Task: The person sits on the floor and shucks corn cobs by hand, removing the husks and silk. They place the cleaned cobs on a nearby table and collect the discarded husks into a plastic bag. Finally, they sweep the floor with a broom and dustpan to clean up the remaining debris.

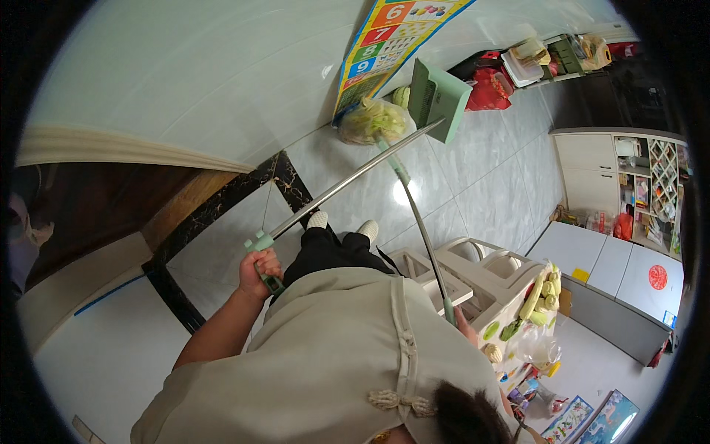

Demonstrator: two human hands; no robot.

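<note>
My left hand [262,273] is closed around the green grip of a long-handled dustpan. Its metal pole runs up and right to the green dustpan [442,99], which stands by the wall. My right hand [466,326] is at the green lower-right end of a second metal pole [422,233]; the fingers are partly hidden by my torso. That pole's far end passes by a clear plastic bag of leafy vegetables [374,121] on the floor; whatever head it carries is hidden. A green striped melon [401,97] lies between bag and dustpan.
A number chart [383,50] hangs on the wall. Red bags [489,91] and a loaded rack stand beyond the dustpan. Beige plastic chairs [502,261] and a table with corn and vegetables are at right. A black stone door sill [166,244] crosses the floor at left.
</note>
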